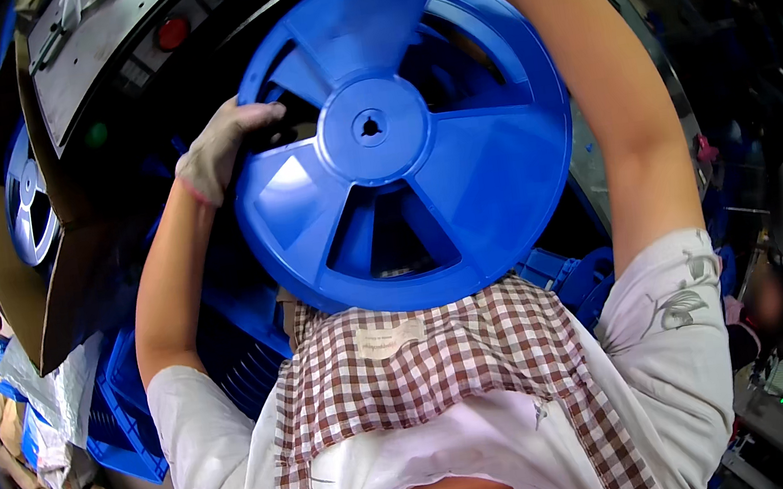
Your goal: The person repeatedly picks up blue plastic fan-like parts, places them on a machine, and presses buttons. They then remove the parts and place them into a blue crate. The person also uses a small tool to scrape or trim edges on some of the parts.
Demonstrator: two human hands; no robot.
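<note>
A large blue plastic reel (pixel 373 126) faces up in front of my chest, its lower rim against my checked apron (pixel 436 357). The reel has a round hub with a small keyed hole and several wide cutouts. My left hand (pixel 223 148), in a pale glove, is closed on the reel's left edge, with the thumb over the rim by a cutout. My right forearm (pixel 584 51) reaches up past the reel's right side to the top edge of the picture. My right hand lies beyond the picture, so what it touches is hidden.
At left stands an open cardboard box (pixel 7 255), with another blue reel (pixel 28 188) beside its flap. A metal machine panel with a red button (pixel 172 34) is at upper left. Blue crates (pixel 124 428) and crumpled clear plastic (pixel 64 386) lie below the box.
</note>
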